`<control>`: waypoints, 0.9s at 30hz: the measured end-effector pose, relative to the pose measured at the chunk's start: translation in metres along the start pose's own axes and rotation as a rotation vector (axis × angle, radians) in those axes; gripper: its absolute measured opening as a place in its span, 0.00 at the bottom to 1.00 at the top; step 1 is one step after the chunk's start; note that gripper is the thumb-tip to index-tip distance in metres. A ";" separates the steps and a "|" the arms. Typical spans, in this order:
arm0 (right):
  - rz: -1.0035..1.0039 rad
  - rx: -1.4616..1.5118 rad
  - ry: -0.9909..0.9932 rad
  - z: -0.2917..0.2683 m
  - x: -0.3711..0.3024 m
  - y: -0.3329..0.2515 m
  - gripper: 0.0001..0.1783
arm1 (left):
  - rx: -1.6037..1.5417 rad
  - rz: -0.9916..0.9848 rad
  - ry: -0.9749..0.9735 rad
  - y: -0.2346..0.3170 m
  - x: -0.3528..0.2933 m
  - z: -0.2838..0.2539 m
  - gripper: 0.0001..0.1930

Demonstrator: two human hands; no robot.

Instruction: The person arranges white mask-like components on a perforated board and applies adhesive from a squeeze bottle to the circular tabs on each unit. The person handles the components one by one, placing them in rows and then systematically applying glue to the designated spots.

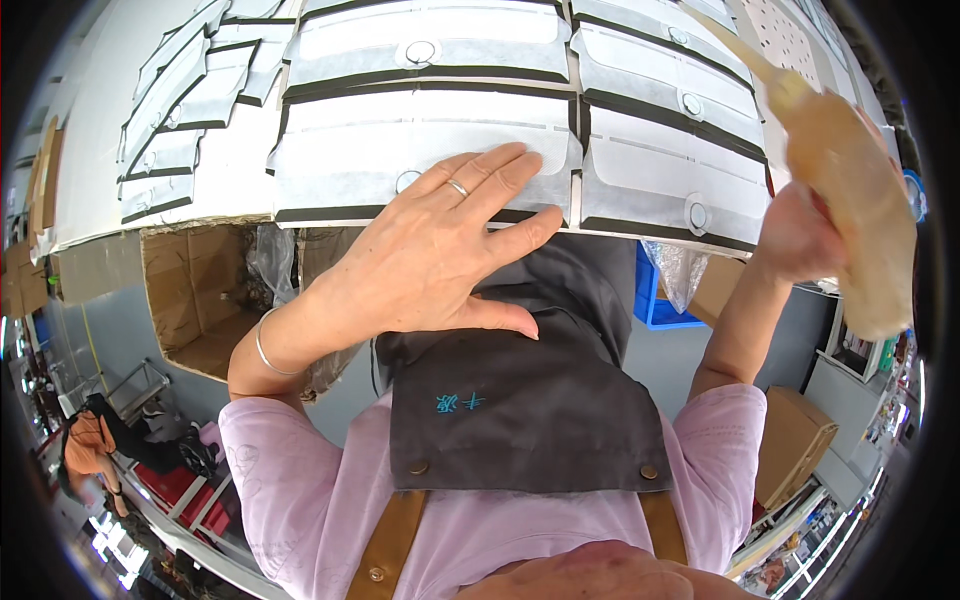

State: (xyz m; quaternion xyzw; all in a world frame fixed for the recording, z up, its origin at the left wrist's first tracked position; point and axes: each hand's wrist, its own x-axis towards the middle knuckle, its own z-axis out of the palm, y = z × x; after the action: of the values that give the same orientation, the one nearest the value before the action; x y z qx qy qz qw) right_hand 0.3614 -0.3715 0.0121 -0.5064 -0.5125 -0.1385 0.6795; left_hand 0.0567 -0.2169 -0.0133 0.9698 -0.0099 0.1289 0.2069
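Note:
My left hand [440, 235] lies over the near edge of a white panel [340, 140] with black strips along its edges and a small round ring. Its fingers are stretched out, and nothing is in them. My right hand [800, 235] is wrapped round a soft, translucent yellowish squeeze bottle [850, 190], slightly blurred. The bottle is tilted, its long thin nozzle [735, 45] reaching up and left over the right-hand column of panels. Whether the tip touches a panel I cannot tell. A similar white panel [650, 165] lies to the right of the first, with more in rows beyond.
Overlapping panels [180, 110] lie at the left of the white table [240, 185]. A perforated sheet [785, 40] is at the far right. Below the table edge are an open cardboard box [195, 290] and a blue crate [650, 295]. Another person [90, 440] is at lower left.

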 end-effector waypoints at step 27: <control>0.721 0.362 -0.123 -0.030 -0.078 0.004 0.41 | 0.258 0.101 0.074 0.022 0.016 0.029 0.43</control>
State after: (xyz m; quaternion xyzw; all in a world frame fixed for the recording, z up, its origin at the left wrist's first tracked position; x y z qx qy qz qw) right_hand 0.3469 -0.4204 -0.0546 -0.5330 -0.3578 0.2315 0.7309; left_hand 0.0773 -0.2478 -0.0263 0.9812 -0.0345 0.1751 0.0738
